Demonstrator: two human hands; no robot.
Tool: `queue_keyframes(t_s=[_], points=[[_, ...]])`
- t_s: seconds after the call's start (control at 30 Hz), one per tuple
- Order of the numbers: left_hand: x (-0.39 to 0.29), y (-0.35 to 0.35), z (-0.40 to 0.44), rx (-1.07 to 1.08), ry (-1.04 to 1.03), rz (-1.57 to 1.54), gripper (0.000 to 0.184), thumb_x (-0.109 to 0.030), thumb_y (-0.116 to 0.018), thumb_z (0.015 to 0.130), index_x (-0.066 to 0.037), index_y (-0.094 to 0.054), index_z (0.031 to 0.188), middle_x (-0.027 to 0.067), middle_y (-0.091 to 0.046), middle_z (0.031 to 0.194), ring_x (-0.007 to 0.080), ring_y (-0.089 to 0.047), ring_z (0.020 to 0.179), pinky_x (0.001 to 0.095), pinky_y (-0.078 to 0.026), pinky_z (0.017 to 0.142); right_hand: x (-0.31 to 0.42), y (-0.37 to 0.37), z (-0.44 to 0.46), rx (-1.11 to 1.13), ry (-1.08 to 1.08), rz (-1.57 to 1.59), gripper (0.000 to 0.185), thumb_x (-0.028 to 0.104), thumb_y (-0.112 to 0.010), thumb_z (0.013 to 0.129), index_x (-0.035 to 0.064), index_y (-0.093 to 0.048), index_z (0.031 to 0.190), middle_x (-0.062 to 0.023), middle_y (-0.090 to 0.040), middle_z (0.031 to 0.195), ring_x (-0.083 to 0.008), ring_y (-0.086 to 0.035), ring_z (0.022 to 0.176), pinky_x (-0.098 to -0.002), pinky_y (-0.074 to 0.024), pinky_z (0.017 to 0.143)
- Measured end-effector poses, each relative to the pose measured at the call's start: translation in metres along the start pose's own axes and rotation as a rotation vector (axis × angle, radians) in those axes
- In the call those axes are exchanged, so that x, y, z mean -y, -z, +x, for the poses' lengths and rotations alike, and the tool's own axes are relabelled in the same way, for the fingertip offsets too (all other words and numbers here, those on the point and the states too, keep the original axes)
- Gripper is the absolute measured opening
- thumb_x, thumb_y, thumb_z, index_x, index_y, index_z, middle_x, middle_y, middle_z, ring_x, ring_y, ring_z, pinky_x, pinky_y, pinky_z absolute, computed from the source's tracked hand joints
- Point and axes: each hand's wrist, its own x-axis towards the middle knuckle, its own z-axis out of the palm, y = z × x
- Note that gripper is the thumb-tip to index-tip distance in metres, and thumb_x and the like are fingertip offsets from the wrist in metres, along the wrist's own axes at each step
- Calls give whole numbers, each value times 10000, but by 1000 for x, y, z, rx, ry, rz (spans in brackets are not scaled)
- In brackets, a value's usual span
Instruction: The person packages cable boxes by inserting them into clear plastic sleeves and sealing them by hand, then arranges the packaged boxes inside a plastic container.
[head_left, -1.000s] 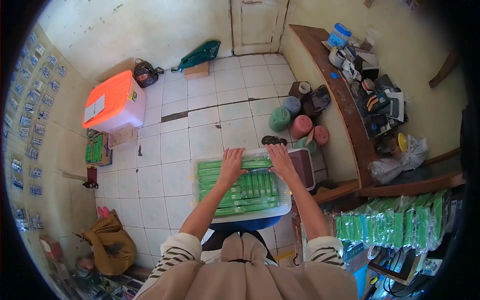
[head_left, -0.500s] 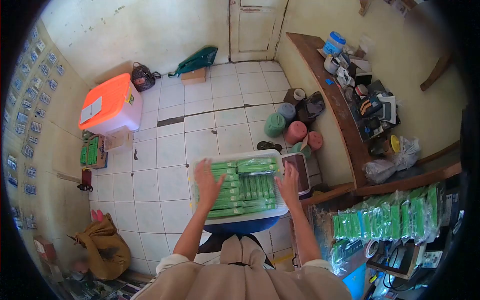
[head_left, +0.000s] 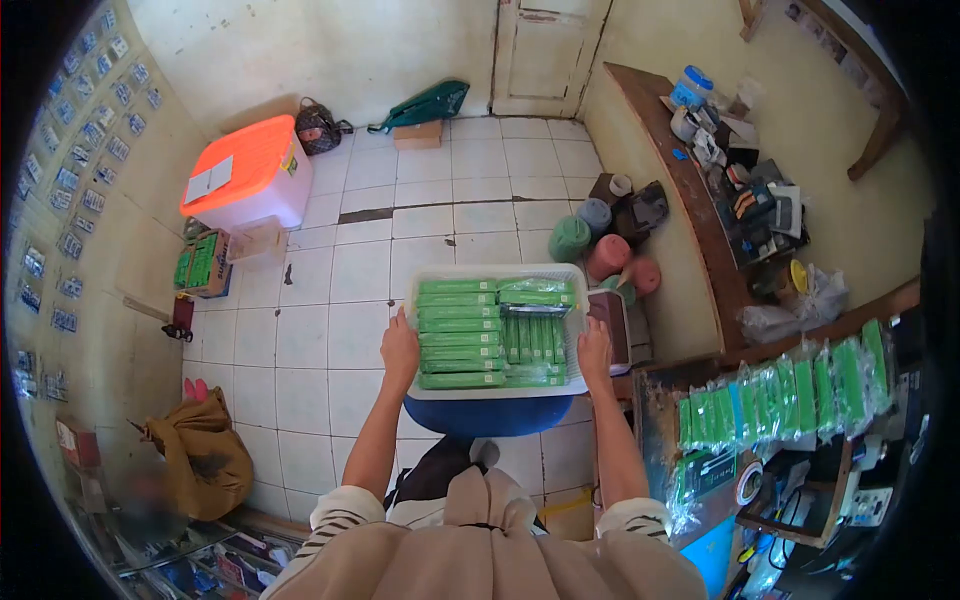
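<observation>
A white basket [head_left: 500,392] filled with green packets [head_left: 460,339] in clear wrap rests over a blue stool [head_left: 490,418] in front of me. Most packets lie flat in a stack on the left side, and several stand on edge at the right. My left hand [head_left: 400,345] is closed on the basket's left rim. On the opposite rim my right hand [head_left: 595,350] is closed too.
A brown tray [head_left: 608,318] is beside the basket at the right. Wrapped green packets [head_left: 790,400] line the right-hand table. Coloured containers [head_left: 608,257] stand by the wooden bench [head_left: 690,210]. An orange-lidded box [head_left: 245,165] and a brown sack [head_left: 205,455] are at the left.
Both hands have gone from above the green packets out to the basket's sides and closed on its rims. The basket appears a little higher in view.
</observation>
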Motion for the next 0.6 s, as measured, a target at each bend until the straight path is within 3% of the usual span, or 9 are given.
queue_keyframes(t_s=[0.27, 0.47, 0.6], points=[[7, 12, -30, -102, -87, -54, 458, -68, -572, 754, -25, -409, 1180, 168, -534, 991, 352, -573, 789, 442, -471, 640, 1, 19, -41, -30, -3, 30, 316, 35, -540, 756, -15, -462, 1058, -217, -490, 983, -391, -524, 921, -445, -450, 763], [18, 15, -51, -11, -45, -30, 452, -71, -559, 762, -25, -408, 1186, 169, -539, 978, 348, -573, 804, 437, -470, 664, -15, 6, -64, -43, 18, 33, 340, 34, -558, 749, -23, -491, 1078, -226, -514, 989, -392, -524, 904, -438, -437, 772], [26, 4, -64, -63, -79, -39, 464, -72, -551, 767, -30, -393, 1201, 163, -535, 983, 344, -560, 833, 433, -467, 687, -11, 7, -81, -68, -8, 62, 350, 31, -546, 757, -23, -477, 1096, -235, -506, 984, -400, -522, 899, -441, -439, 769]])
